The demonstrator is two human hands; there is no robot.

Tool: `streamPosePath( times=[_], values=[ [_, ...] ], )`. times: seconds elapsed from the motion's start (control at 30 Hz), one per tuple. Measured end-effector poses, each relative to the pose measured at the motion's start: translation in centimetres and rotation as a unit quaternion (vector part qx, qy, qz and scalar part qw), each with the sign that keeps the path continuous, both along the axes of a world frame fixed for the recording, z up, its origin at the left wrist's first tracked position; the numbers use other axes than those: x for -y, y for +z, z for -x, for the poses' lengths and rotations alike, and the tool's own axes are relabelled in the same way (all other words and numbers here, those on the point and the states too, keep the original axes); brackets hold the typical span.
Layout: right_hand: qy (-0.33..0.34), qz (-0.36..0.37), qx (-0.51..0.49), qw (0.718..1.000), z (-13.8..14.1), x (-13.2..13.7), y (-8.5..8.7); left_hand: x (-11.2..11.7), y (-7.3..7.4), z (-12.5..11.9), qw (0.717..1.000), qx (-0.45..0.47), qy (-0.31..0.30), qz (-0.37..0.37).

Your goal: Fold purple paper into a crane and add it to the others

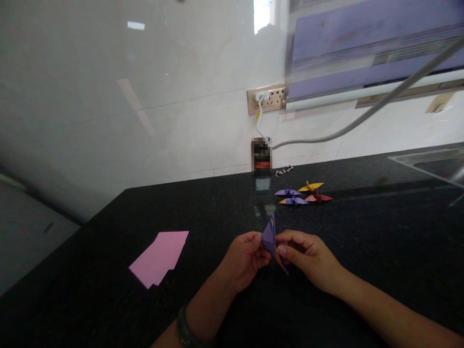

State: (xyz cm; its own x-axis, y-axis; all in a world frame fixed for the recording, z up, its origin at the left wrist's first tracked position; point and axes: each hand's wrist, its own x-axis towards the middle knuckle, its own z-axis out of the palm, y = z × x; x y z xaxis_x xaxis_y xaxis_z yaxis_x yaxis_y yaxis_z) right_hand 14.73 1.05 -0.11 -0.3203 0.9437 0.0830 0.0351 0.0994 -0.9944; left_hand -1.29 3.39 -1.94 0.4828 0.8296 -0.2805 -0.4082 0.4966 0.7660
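Note:
Between my two hands, a partly folded purple origami paper (268, 235) with orange showing along its edges is held up over the dark counter. My left hand (243, 258) pinches its left side between thumb and fingers. On the other side, my right hand (308, 256) grips the lower right part with thumb and forefinger. Beyond the hands stand several folded paper cranes: two purple ones, the nearer (294, 200) with an orange wing tip, a yellow one (310, 186) and a red-pink one (319, 197).
Pink paper sheets (159, 258) lie in a loose stack on the left of the black counter (108, 246). Against the wall are a blurred-out device (261, 157), a beaded strand (284, 170) and a socket panel (268, 99). A grey cable (326, 139) runs rightward, near a sink-like edge (402, 159).

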Motion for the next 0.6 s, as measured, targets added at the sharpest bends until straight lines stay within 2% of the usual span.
streamPosePath(
  times=[0.37,0.6],
  values=[
    [-0.015,-0.036,0.033,0.999,-0.29,-0.19,-0.51,-0.18,0.22,0.11,1.0,0.004,0.002,0.018],
    [-0.035,-0.025,0.032,0.999,-0.13,-0.31,-0.45,-0.28,-0.2,0.22,1.0,0.022,0.01,-0.002]
  ],
)
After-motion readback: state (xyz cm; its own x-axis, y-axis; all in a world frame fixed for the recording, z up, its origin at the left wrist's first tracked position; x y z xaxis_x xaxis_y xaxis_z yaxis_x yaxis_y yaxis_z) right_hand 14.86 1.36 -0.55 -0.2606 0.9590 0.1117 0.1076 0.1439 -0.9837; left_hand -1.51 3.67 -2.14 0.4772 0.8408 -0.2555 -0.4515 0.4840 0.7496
